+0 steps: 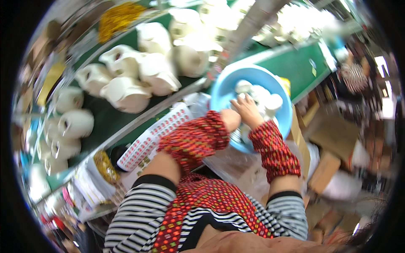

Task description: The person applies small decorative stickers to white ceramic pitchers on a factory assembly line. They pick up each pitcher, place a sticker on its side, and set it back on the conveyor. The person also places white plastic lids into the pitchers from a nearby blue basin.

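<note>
A light-blue round basin holds several white rounded parts, which look like smooth caps or cups. Both my hands reach into it. My left hand is at the basin's left side, with its fingers hidden beyond the wrist and beside the other hand. Over the white parts, my right hand bends its fingers toward the left hand. Those fingers look closed, but blur hides what is in them. Red patterned sleeve covers wrap both forearms.
Several hollow off-white housings stand on a green conveyor belt with a metal rail. A white sheet with rows of red dots lies left of the basin. Cardboard boxes are at the right. Another person is at the far right.
</note>
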Motion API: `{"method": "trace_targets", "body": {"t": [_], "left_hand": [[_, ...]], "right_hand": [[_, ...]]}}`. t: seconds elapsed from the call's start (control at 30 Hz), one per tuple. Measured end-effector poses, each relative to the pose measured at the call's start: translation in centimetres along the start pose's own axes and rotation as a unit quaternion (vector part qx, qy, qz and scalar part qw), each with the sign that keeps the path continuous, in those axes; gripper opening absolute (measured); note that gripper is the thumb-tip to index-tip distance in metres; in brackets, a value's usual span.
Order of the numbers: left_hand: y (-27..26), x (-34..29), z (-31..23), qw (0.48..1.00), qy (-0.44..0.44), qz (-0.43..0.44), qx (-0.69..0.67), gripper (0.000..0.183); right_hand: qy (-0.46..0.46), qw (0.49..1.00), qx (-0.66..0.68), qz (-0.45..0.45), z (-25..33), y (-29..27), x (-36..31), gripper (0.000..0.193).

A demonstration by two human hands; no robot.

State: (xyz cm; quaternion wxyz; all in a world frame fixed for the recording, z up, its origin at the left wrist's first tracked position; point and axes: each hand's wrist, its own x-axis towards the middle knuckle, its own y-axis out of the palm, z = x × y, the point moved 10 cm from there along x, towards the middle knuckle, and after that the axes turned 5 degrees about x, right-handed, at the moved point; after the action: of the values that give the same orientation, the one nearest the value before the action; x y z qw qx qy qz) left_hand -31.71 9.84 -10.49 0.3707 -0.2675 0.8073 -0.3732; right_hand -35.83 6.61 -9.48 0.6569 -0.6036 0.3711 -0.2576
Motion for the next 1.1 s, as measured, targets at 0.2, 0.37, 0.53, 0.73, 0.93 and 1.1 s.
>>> {"method": "trace_targets", "body": {"t": [0.2,0.37,0.53,0.73,0.93,1.1], "left_hand": [[5.0,5.2,0.2,0.997,-0.035,0.065,-0.031,0.024],[-7.2,-4.1,-1.5,0.979,0.009,-0.141,-0.147,0.051],[-18.4,-20.8,10.2,0.824,0.092,-0.457,-0.322,0.062],[-22.9,-38.8,33.0,0.676,-0.259,-0.690,-0.009,0.055],[-23.7,-41.0,47.6,0.676,-0.397,-0.614,-0.090,0.057],[-24.1,-38.9,50.5,0.733,-0.457,-0.501,-0.049,0.055]], "right_hand": [[0.070,0.993,0.097,-0.012,-5.2,0.3,-1.2,0.072],[0.234,0.881,0.400,-0.098,-7.8,-5.6,-4.7,0.073],[0.150,0.723,0.674,-0.024,0.1,-9.5,-4.8,0.073],[-0.030,0.733,0.677,0.060,14.7,-18.8,6.5,0.086],[-0.178,0.880,0.439,-0.025,23.2,-25.6,23.0,0.079],[-0.230,0.933,0.272,-0.051,27.7,-26.7,33.8,0.080]]}}
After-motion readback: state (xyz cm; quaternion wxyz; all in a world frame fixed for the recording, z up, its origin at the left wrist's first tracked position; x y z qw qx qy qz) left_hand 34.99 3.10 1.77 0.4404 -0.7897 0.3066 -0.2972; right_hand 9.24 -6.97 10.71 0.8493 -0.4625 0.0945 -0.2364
